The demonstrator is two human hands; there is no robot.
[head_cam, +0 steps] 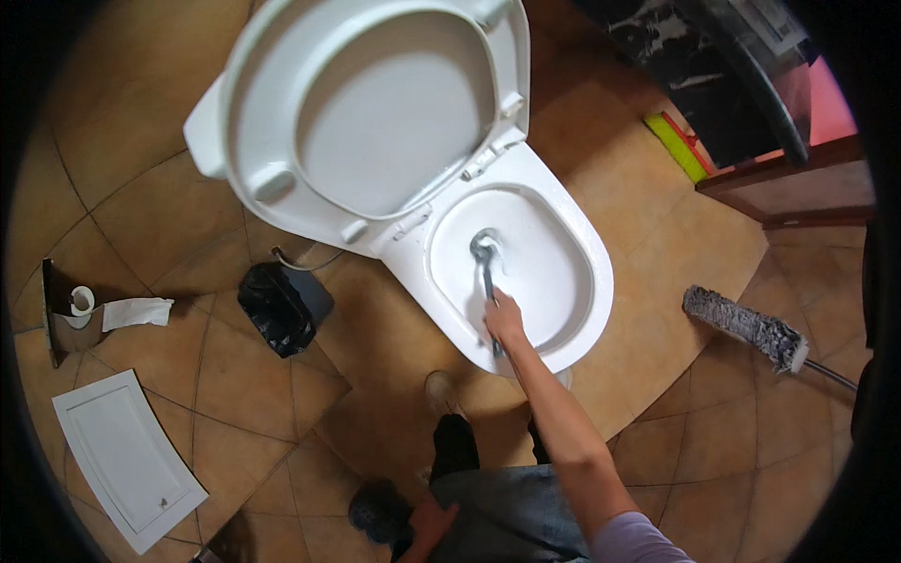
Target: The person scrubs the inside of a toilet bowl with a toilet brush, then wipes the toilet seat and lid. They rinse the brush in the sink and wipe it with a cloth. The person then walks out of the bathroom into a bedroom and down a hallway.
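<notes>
My right hand grips the dark handle of a toilet brush, whose head is down in the bowl of a white toilet. Some whitish foam shows around the brush head at the bottom of the bowl. The toilet seat and lid are raised. My left hand is low in the picture, against the leg of my jeans, beside a dark rounded object. I cannot tell whether it holds anything.
A small bin with a black bag stands left of the toilet. Farther left are a toilet paper roll on a holder and a white panel. At right are a yellow-green brush and a grey fluffy mop head.
</notes>
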